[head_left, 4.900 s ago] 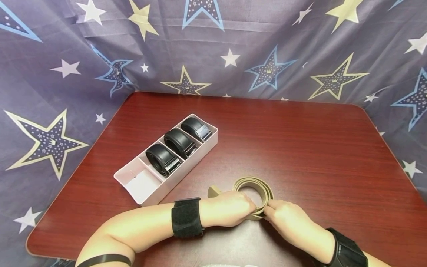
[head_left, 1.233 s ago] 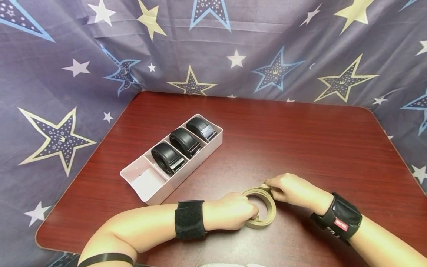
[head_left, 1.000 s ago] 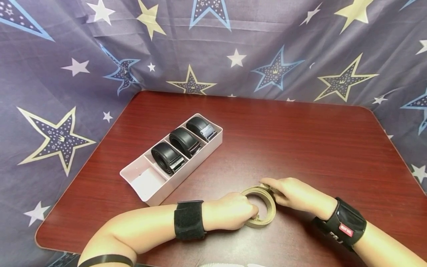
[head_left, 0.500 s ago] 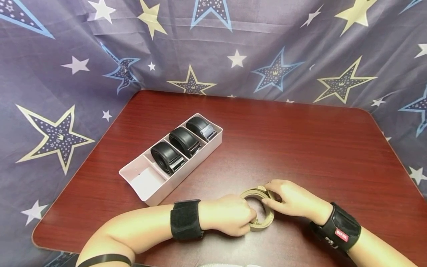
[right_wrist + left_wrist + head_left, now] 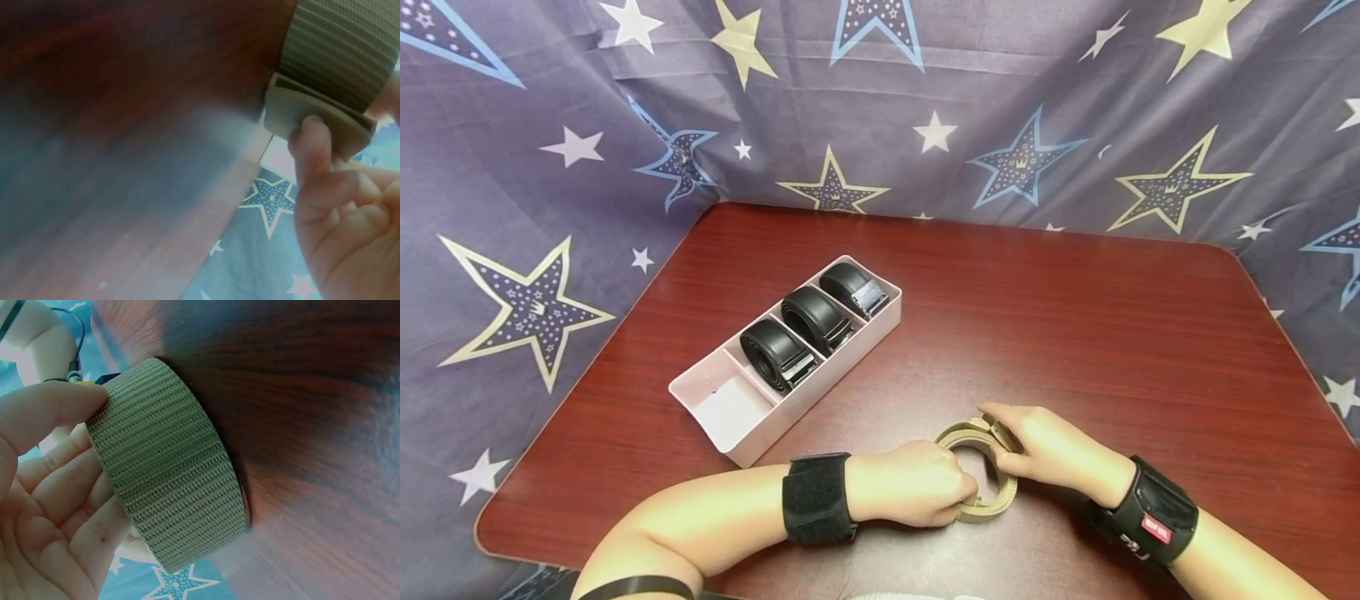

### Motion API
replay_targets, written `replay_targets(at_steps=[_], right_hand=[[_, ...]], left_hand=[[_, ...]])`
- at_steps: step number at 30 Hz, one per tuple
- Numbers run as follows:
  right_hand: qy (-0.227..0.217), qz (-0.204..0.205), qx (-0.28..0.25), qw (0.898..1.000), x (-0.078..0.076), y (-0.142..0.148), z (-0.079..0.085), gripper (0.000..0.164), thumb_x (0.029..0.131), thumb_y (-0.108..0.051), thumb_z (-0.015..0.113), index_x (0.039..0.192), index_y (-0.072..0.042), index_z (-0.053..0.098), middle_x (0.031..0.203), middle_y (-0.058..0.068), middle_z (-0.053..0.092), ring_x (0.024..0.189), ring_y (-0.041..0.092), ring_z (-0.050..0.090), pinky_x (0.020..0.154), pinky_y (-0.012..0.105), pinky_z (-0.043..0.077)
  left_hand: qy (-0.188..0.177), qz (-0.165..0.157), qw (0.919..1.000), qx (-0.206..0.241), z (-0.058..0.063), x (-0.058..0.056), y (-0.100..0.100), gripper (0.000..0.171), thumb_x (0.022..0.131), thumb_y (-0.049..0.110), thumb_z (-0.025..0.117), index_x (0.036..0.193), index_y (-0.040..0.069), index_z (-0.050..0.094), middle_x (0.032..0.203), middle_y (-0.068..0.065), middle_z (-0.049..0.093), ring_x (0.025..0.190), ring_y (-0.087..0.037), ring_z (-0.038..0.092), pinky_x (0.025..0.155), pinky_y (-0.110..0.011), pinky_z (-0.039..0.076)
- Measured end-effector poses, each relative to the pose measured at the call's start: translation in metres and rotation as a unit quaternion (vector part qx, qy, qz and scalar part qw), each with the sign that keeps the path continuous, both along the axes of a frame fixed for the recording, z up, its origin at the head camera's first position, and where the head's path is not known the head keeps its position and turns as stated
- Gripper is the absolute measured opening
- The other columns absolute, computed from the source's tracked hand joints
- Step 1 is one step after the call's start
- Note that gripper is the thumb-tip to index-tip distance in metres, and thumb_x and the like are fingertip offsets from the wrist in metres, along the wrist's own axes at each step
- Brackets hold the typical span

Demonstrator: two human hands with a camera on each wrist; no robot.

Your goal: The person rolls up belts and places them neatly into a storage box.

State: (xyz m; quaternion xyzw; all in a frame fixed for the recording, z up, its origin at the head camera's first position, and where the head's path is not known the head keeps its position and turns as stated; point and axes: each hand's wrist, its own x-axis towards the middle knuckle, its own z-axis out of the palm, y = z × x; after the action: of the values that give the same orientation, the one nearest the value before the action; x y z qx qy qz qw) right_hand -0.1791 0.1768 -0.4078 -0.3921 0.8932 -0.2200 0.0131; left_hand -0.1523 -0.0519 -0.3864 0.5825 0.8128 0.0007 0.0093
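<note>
A khaki woven belt is rolled into a ring near the table's front, standing on its edge. My left hand grips the ring's left side, the fingers reaching inside it; in the left wrist view the thumb presses the ribbed webbing. At the far right of the ring, my right hand holds the belt by its buckle end. The right wrist view shows a fingertip on the flat, dull buckle, which lies against the outer layer. Part of the ring is hidden behind the hands.
Left of the hands, a pale pink divided box stands slantwise. Three rolled black belts with metal buckles sit in separate compartments; the nearest compartment shows its white bottom. A star-printed curtain hangs behind the reddish-brown table.
The loose end that stuck out left is wound in, and the ring is tighter. My right hand has moved from the ring's near right to the buckle end. The left hand has barely shifted.
</note>
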Motion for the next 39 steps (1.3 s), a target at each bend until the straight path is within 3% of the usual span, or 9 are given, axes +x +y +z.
replay_targets(at_steps=[2,9,16,19,22,24,28,39], right_hand=[[0.006,0.003,0.001,1.0,0.0,-0.001,0.001,0.046,0.083,-0.009,0.07,0.124,0.009,0.062,0.106,0.013,0.074,0.091,0.017,0.069,0.084,0.04,0.06],[0.049,0.026,-0.008,0.998,0.001,-0.005,0.001,0.043,0.078,-0.005,0.072,0.118,0.007,0.066,0.095,0.002,0.061,0.078,0.005,0.052,0.069,0.027,0.052],[0.072,0.041,0.003,0.997,0.002,-0.008,0.003,0.042,0.077,-0.004,0.074,0.118,0.006,0.067,0.088,0.0,0.064,0.073,0.004,0.052,0.066,0.027,0.053],[0.067,0.035,0.016,0.997,0.004,-0.01,0.005,0.042,0.079,-0.006,0.077,0.118,0.006,0.066,0.09,0.002,0.067,0.075,0.007,0.057,0.069,0.031,0.055],[0.053,0.019,0.024,0.998,0.004,-0.013,0.006,0.031,0.08,-0.009,0.08,0.107,-0.001,0.067,0.083,-0.003,0.063,0.072,0.006,0.054,0.065,0.03,0.052],[0.045,0.006,0.03,0.999,0.004,-0.016,0.007,0.024,0.079,-0.008,0.081,0.095,-0.008,0.062,0.077,-0.007,0.055,0.068,0.004,0.049,0.061,0.027,0.048],[0.05,-0.014,0.032,0.998,0.005,-0.021,0.006,0.028,0.077,-0.005,0.077,0.08,-0.014,0.051,0.07,-0.01,0.041,0.064,0.003,0.038,0.056,0.024,0.039],[0.083,-0.021,0.019,0.996,0.008,-0.024,0.008,0.028,0.076,-0.003,0.076,0.079,-0.015,0.051,0.069,-0.01,0.042,0.062,0.003,0.037,0.054,0.023,0.039]], left_hand=[[-0.006,0.001,1.0,0.0,-0.001,0.0,0.0,0.013,0.087,0.022,0.074,0.078,0.02,0.064,0.064,0.01,0.064,0.059,-0.008,0.063,0.055,-0.022,0.05],[-0.007,0.004,0.9999,0.006,-0.002,0.0,0.0,0.012,0.088,0.022,0.074,0.079,0.021,0.065,0.065,0.011,0.064,0.061,-0.008,0.063,0.057,-0.021,0.05],[0.004,-0.005,0.9999,0.009,-0.003,0.0,-0.001,0.011,0.089,0.024,0.073,0.082,0.021,0.065,0.067,0.01,0.065,0.065,-0.008,0.065,0.059,-0.021,0.051],[0.011,-0.011,0.9998,0.012,-0.006,0.0,-0.002,0.011,0.09,0.024,0.073,0.09,0.018,0.063,0.069,0.009,0.066,0.064,-0.009,0.065,0.057,-0.021,0.051],[0.016,-0.014,0.9997,0.013,-0.007,0.0,-0.002,0.014,0.09,0.023,0.072,0.097,0.018,0.061,0.071,0.01,0.066,0.064,-0.009,0.066,0.056,-0.021,0.051],[0.012,-0.016,0.9997,0.011,-0.006,0.0,-0.002,0.012,0.091,0.022,0.071,0.095,0.017,0.061,0.071,0.009,0.066,0.064,-0.009,0.066,0.057,-0.022,0.051],[0.007,-0.021,0.9997,0.007,-0.004,0.001,-0.002,0.011,0.092,0.022,0.07,0.085,0.018,0.062,0.067,0.009,0.065,0.064,-0.01,0.067,0.057,-0.023,0.051],[-0.004,-0.02,0.9997,0.013,0.001,0.004,-0.004,0.014,0.091,0.019,0.07,0.08,0.018,0.061,0.064,0.009,0.063,0.062,-0.011,0.064,0.055,-0.024,0.05]])
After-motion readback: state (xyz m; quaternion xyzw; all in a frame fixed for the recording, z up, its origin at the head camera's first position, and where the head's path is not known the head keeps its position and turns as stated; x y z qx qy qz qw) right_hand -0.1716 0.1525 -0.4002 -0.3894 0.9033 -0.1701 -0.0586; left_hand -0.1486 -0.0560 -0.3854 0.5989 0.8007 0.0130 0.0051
